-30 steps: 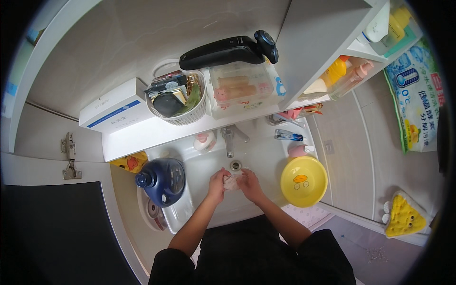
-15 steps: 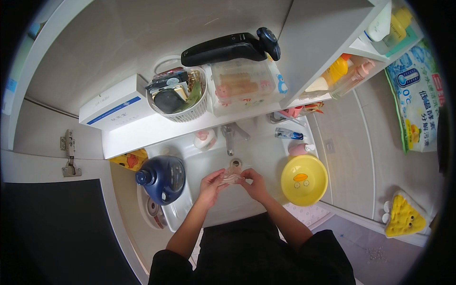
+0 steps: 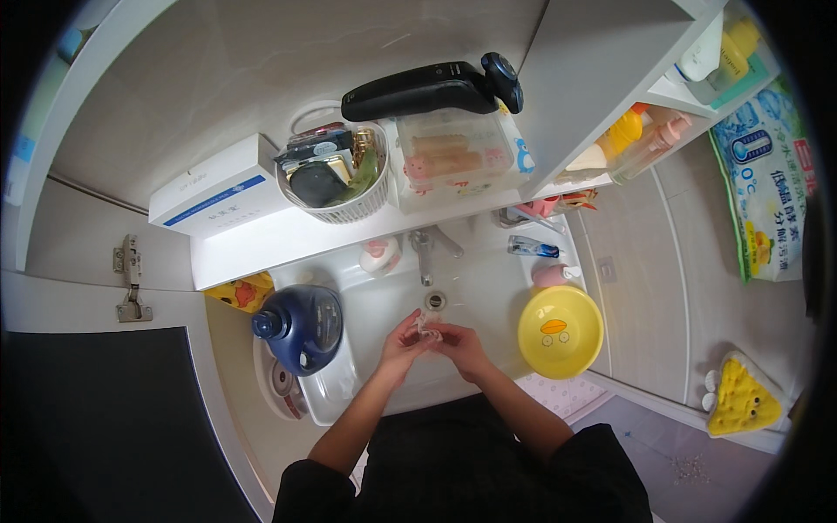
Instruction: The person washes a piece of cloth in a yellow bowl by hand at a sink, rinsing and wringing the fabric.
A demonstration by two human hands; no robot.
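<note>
Over the white sink basin [image 3: 479,270], both hands work on one small, thin, pale pinkish crumpled piece [image 3: 426,330] that looks like sheer cloth. My left hand [image 3: 401,349] has its fingers closed on the left side of it. From the other side, my right hand [image 3: 462,349] pinches it, fingertips close to those of the left. The fingers cover much of the piece, so its exact kind is hard to make out. Just beyond the hands lies the round drain [image 3: 435,301], with the metal faucet [image 3: 423,259] behind it.
A dark blue jug [image 3: 303,329] stands at the left, a yellow basin [image 3: 561,333] at the right. Behind the faucet, a white shelf [image 3: 244,255] overhangs the sink, carrying a white box [image 3: 214,187], a basket [image 3: 353,209] and a black shaver [image 3: 418,91]. A tube [image 3: 534,247] lies on the sink's right.
Both hands have drawn slightly nearer to me, bringing the piece away from the drain, which now shows fully. The piece looks more bunched between closer fingers.
</note>
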